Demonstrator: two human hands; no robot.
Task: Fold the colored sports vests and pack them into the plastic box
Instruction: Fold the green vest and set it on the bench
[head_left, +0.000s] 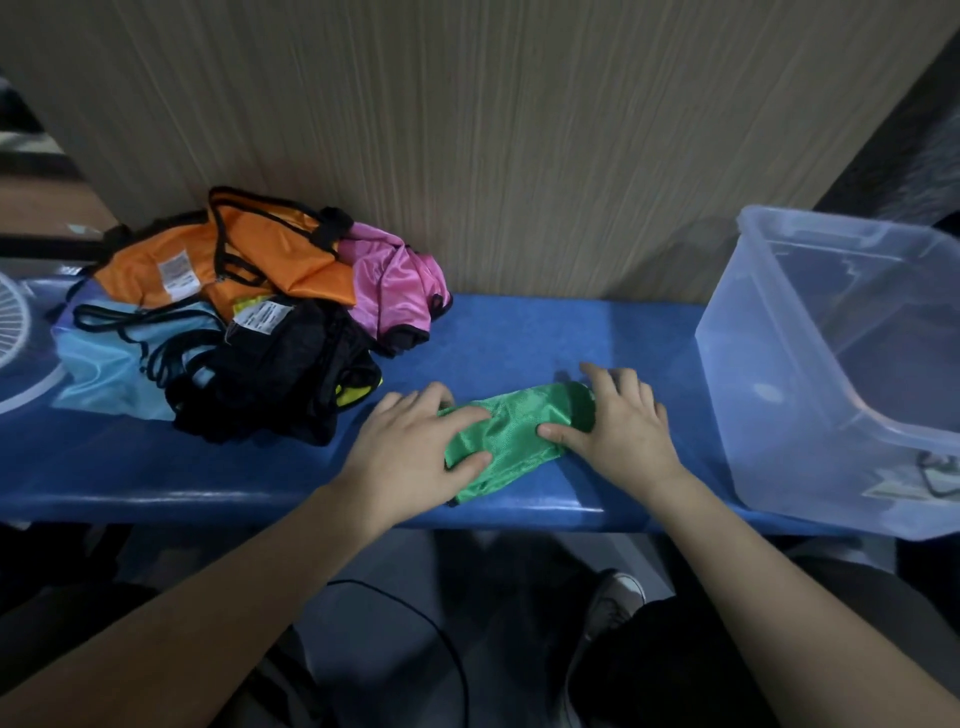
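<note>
A green vest (511, 436), folded into a small bundle, lies near the front edge of the blue bench (519, 332). My left hand (410, 447) lies over its left end with the fingers spread on the cloth. My right hand (618, 421) covers its right end, thumb pressing on the fabric. To the left sits a loose pile: an orange vest (239, 254), a pink vest (400, 286), a black vest (280, 374) and a light blue vest (104, 364). The clear plastic box (831, 364) stands at the right end of the bench.
A wood-grain wall panel (519, 130) rises right behind the bench. A white round fan grille (15, 332) shows at the far left. Below the bench edge are the floor, a black cable (415, 618) and my shoe (613, 603). Something small lies in the box's near corner.
</note>
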